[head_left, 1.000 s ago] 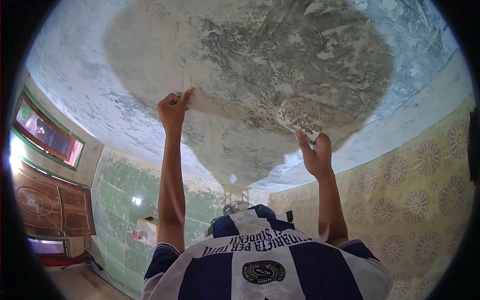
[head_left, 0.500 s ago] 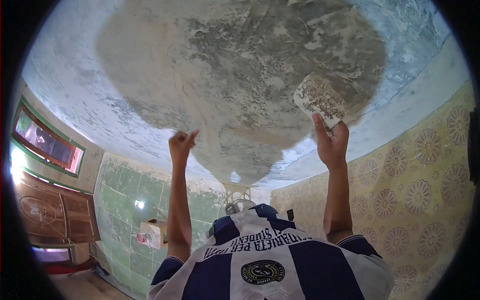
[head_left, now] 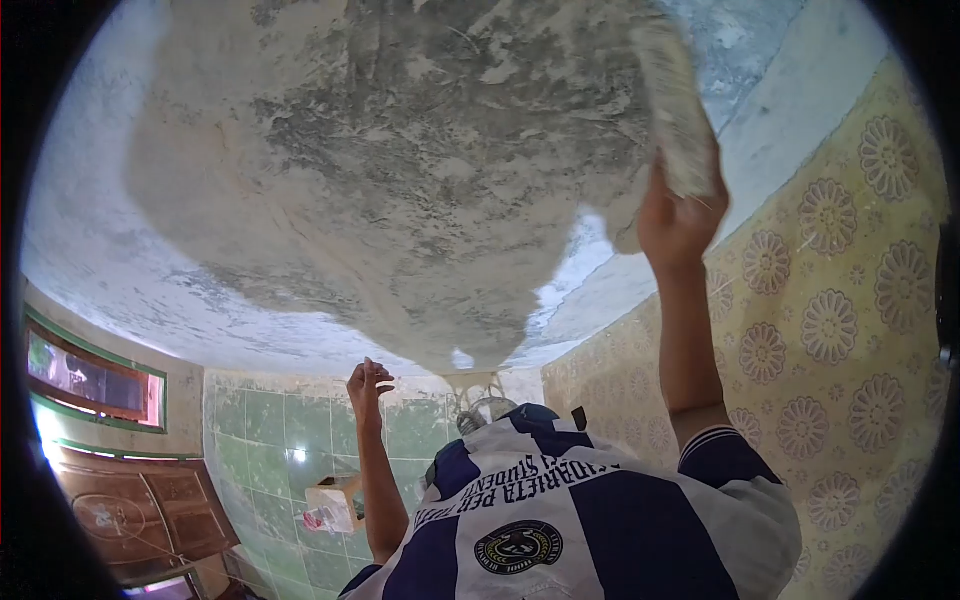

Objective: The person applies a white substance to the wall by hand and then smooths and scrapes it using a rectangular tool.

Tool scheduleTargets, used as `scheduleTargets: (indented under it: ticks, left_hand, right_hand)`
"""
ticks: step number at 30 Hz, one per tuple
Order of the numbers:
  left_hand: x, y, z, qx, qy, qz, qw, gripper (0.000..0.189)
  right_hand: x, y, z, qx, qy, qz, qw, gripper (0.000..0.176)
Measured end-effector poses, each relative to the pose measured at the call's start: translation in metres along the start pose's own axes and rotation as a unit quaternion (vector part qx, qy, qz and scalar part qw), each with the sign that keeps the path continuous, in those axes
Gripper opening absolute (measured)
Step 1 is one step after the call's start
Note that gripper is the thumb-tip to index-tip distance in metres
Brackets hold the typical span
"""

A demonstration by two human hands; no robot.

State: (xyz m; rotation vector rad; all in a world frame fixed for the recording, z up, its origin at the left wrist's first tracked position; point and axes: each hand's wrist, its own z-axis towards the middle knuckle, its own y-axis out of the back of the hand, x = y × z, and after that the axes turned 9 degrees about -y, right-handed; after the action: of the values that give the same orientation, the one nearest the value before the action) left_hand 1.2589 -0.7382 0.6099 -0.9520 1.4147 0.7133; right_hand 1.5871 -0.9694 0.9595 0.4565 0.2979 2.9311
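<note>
My right hand (head_left: pixel 682 225) is raised and wrapped around a wide putty knife (head_left: pixel 675 115), its pale blade blurred by motion and smeared with plaster. The blade overlaps the right side of a large rough grey patch (head_left: pixel 430 130) on the plaster surface (head_left: pixel 75 205) overhead. Lower down on the left, my left hand (head_left: pixel 370 385) is held up with nothing in it. Its fingers are loosely bent and apart, close below the patch's lower edge in this view. My striped blue and white shirt (head_left: pixel 400 545) fills the bottom.
Patterned yellow wallpaper (head_left: pixel 830 310) covers the wall at right. Green tiles (head_left: pixel 265 420) line the far wall, where a small box (head_left: pixel 335 503) with clear plastic shows beside my left forearm. A window (head_left: pixel 90 370) and a brown wooden door (head_left: pixel 130 515) are at left.
My right hand has moved up with the putty knife, whose blade has turned more upright. My left hand has dropped lower and its fingers have loosened. The whole view has shifted.
</note>
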Motion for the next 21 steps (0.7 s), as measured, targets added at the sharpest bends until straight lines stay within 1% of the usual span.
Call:
scheduleTargets:
  ticks: [2, 4, 6, 8, 9, 10, 11, 12, 13, 14, 15, 16, 17, 18, 19, 21]
  left_hand:
    - [0.0, -0.004, 0.003, 0.006, -0.003, 0.001, 1.0, 0.042]
    - [0.0, -0.007, 0.004, 0.015, -0.01, 0.001, 1.0, 0.043]
    - [0.0, -0.012, 0.004, 0.026, -0.025, -0.013, 0.999, 0.044]
    - [0.004, -0.014, 0.001, 0.035, -0.037, -0.01, 0.999, 0.048]
    - [0.003, -0.015, -0.001, 0.04, -0.043, -0.007, 0.998, 0.05]
    - [0.007, -0.014, -0.001, 0.037, -0.027, -0.011, 0.999, 0.051]
    - [0.016, -0.009, -0.001, 0.029, -0.043, 0.012, 0.999, 0.052]
    - [0.034, -0.003, 0.005, 0.02, -0.043, 0.011, 0.999, 0.052]
    - [0.034, -0.002, 0.003, 0.018, -0.035, -0.007, 0.999, 0.052]
    - [0.031, -0.001, 0.002, 0.015, -0.024, -0.016, 0.999, 0.052]
    - [0.032, -0.001, 0.002, 0.004, -0.015, -0.019, 1.0, 0.052]
    - [0.036, 0.005, 0.004, 0.013, -0.008, -0.021, 1.0, 0.051]
    - [0.038, 0.008, 0.006, 0.003, 0.006, -0.028, 1.0, 0.048]
    - [0.041, 0.008, 0.009, -0.006, 0.024, -0.034, 0.999, 0.046]
    - [0.045, 0.01, 0.013, -0.001, 0.013, -0.038, 0.999, 0.046]
    - [0.053, 0.012, 0.017, 0.033, 0.015, -0.08, 0.996, 0.048]
  right_hand:
    - [-0.006, -0.02, 0.003, 0.052, 0.115, -0.092, 0.988, 0.039]
    - [-0.024, -0.058, -0.022, 0.074, 0.077, -0.116, 0.987, 0.049]
    - [-0.019, -0.074, -0.056, 0.106, 0.034, -0.124, 0.986, 0.054]
    - [-0.014, -0.077, -0.102, 0.194, 0.001, -0.078, 0.978, 0.051]
    - [-0.018, -0.081, -0.131, 0.243, -0.009, 0.023, 0.97, 0.053]
    - [-0.015, -0.084, -0.163, 0.337, -0.059, 0.054, 0.938, 0.059]
    - [-0.013, -0.084, -0.189, 0.408, -0.02, 0.066, 0.911, 0.063]
    - [-0.012, -0.083, -0.215, 0.47, -0.03, 0.1, 0.877, 0.047]
    - [-0.01, -0.078, -0.233, 0.508, -0.085, 0.154, 0.843, 0.04]
    - [-0.019, -0.078, -0.248, 0.514, -0.018, 0.129, 0.848, 0.03]
    - [-0.019, -0.072, -0.241, 0.476, -0.036, 0.156, 0.865, 0.025]
    - [-0.011, -0.065, -0.224, 0.437, -0.055, 0.185, 0.879, 0.021]
    - [-0.008, -0.06, -0.197, 0.424, -0.039, 0.18, 0.887, 0.021]
    - [-0.004, -0.053, -0.168, 0.354, -0.047, 0.153, 0.922, 0.019]
    - [-0.003, -0.046, -0.141, 0.283, -0.056, 0.126, 0.949, 0.017]
    - [-0.007, -0.033, -0.087, 0.155, -0.021, 0.092, 0.983, 0.014]
